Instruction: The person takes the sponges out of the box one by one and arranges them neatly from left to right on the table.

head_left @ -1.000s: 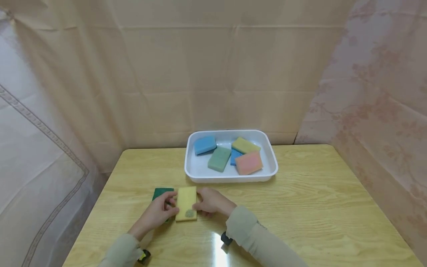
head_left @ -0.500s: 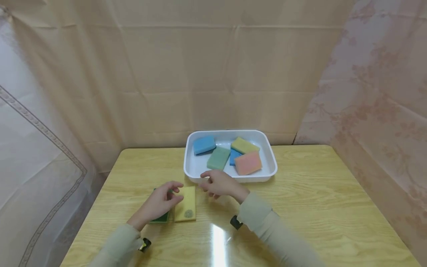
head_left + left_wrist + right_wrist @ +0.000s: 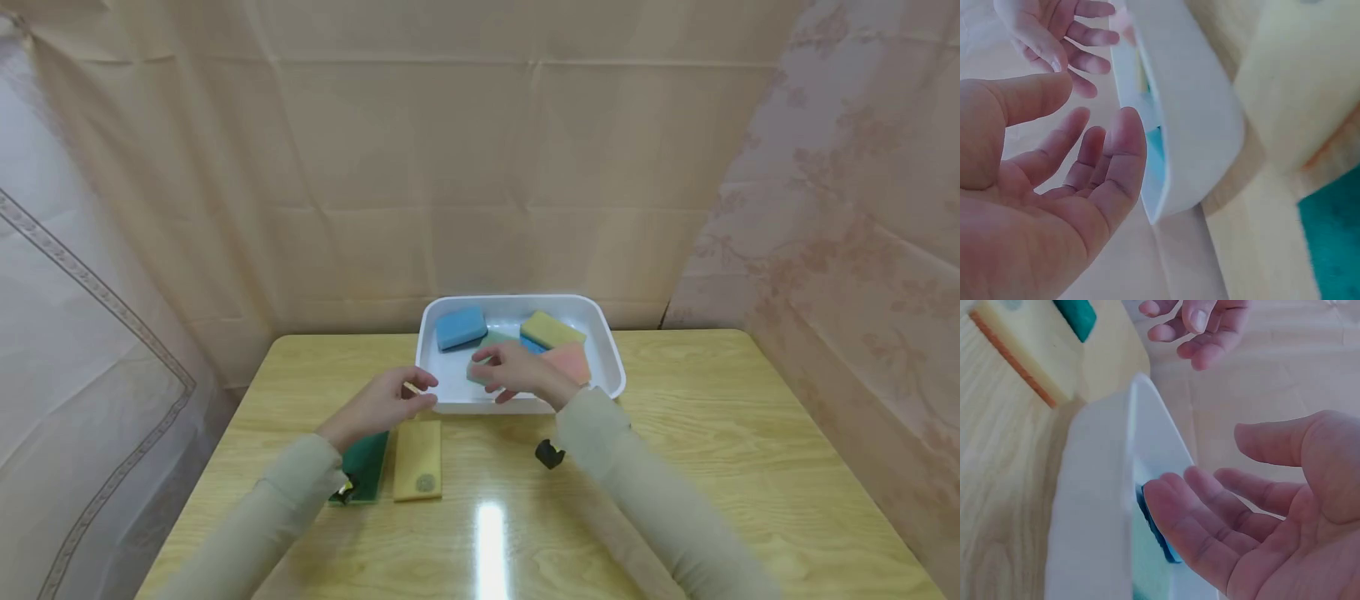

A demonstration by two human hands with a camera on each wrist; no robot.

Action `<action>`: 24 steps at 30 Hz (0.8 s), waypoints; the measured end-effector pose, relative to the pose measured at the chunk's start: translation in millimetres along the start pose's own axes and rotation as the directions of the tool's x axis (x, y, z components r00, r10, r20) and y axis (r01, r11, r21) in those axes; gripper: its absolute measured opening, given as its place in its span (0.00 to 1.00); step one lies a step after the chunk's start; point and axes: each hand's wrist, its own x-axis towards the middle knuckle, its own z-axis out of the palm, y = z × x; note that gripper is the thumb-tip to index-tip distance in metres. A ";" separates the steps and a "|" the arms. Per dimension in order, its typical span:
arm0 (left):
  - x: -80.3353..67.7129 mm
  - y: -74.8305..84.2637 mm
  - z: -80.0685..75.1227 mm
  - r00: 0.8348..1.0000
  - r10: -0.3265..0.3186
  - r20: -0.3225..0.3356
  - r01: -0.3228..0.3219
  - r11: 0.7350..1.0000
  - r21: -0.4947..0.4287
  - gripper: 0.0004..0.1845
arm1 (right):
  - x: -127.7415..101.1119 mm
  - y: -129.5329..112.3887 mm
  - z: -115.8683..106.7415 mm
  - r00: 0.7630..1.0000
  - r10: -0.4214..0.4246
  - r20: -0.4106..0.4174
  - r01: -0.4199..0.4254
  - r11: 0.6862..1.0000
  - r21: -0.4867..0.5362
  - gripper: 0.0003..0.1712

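We hold our right hand [image 3: 517, 372] over the white tray [image 3: 607, 354], fingers loose and empty, just above the green sponge [image 3: 480, 348]. Our left hand [image 3: 386, 402], also loose and empty, hovers by the tray's near edge, above the yellow sponge [image 3: 417, 458] on the table [image 3: 712, 433]

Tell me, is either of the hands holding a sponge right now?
No, the left hand and right hand are both empty with relaxed fingers near the white tray.

sponges [image 3: 417, 459] before tray [image 3: 609, 353], on table [image 3: 712, 433]
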 end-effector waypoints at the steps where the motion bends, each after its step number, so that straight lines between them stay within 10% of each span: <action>1: 3.6 2.7 -1.8 1.000 -0.009 0.015 0.010 1.000 -0.009 0.16 | 2.0 -0.4 -3.4 1.000 0.009 -0.007 -0.009 1.000 0.025 0.25; 12: 44.1 26.7 -15.0 0.991 -0.107 0.084 0.121 0.978 -0.173 0.22 | 23.0 -0.7 -35.7 0.998 0.052 -0.031 -0.042 0.969 0.244 0.32; 24: 90.9 32.1 -11.8 0.966 -0.234 0.113 0.260 0.877 -0.404 0.27 | 45.9 -1.6 -48.2 0.987 0.121 -0.106 -0.035 0.805 0.592 0.29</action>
